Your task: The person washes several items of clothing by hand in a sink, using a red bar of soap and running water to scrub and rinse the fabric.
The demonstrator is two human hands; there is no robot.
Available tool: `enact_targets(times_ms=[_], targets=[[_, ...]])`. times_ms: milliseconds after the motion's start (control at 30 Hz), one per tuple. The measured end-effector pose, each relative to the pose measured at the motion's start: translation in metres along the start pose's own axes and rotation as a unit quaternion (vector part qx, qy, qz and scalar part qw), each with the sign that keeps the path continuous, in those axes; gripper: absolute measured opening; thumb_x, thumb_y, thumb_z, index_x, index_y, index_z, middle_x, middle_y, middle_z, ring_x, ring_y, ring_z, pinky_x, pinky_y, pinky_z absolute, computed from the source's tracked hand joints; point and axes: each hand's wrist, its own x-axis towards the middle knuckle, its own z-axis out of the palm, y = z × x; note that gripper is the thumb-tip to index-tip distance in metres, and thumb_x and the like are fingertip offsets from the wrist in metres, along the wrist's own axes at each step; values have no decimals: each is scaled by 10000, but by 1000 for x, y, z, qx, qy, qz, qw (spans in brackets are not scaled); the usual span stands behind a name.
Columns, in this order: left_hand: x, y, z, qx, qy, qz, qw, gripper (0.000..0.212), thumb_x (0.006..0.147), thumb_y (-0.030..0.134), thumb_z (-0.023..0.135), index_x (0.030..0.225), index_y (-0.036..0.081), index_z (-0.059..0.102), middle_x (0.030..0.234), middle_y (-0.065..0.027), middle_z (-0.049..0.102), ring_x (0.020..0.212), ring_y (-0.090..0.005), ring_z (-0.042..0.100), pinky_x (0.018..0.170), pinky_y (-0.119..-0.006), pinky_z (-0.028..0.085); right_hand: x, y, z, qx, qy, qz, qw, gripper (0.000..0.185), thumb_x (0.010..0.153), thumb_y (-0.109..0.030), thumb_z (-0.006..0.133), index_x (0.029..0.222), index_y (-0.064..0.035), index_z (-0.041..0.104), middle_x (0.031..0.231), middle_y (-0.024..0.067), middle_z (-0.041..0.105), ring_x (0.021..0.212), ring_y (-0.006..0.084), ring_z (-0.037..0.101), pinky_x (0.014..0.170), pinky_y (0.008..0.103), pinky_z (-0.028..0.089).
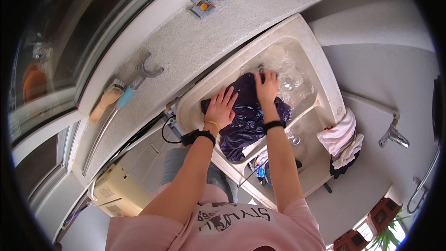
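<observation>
A wet dark purple garment [244,111] lies spread in the larger basin of a white two-basin laundry sink [331,76]. My left hand [221,107] rests on its left part, palm down with the fingers spread. At the garment's far edge is my right hand [267,85], its fingers bent and partly wet. Whether those fingers pinch the cloth cannot be told. Rippling water [284,61] stands beyond the garment, around a metal drain [288,83]. The garment's near end reaches down toward the basin's front wall.
The smaller basin has a drain [295,140] and more cloth [263,169]. Pale pink and white clothes [338,134] hang over the sink's right rim, near a wall tap [393,136]. On the left ledge lie a wooden scrubbing brush [106,103], a forked pole [127,96] and a small grey toy [204,7].
</observation>
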Motion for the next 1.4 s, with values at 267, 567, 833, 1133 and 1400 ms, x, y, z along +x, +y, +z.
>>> enact_targets(times_ms=[267,567,833,1133,1400], targets=[[4,0,-6,4,-58,9,998,408,724,235,605,1099,74,625,1458,-94,369,1385,-299,261,1054,-417,301,-118,-47,-20,9,17,-88,996,166,814,-281,649,789,-124,603,833,70,569,719,285,593,561,390,485],[0,-3,2,-38,17,12,999,348,709,209,620,1031,78,622,1416,-112,413,1370,-306,281,1051,-427,310,-89,-41,1,-25,64,-95,993,211,842,-224,616,680,-113,540,705,63,538,596,274,577,495,373,468],[2,2,-1,-16,9,9,1000,589,753,230,574,1334,163,502,1477,-65,349,1386,-287,263,1063,-419,295,27,15,15,-165,42,-25,985,295,885,-374,551,963,-94,605,1085,159,580,1003,351,564,853,469,461],[-1,-3,5,5,-12,2,1000,634,765,254,581,1378,169,444,1508,-61,290,1395,-291,237,1063,-419,282,-20,-8,-9,40,-29,1,999,375,857,-401,614,1082,-103,588,1119,141,543,992,380,550,801,459,487],[0,0,3,4,-14,22,1000,505,777,282,589,1252,110,564,1486,-69,323,1402,-304,208,1070,-413,272,-127,-46,-15,-14,-11,-45,999,253,817,-296,665,716,-88,561,838,105,571,751,321,600,557,404,490]])
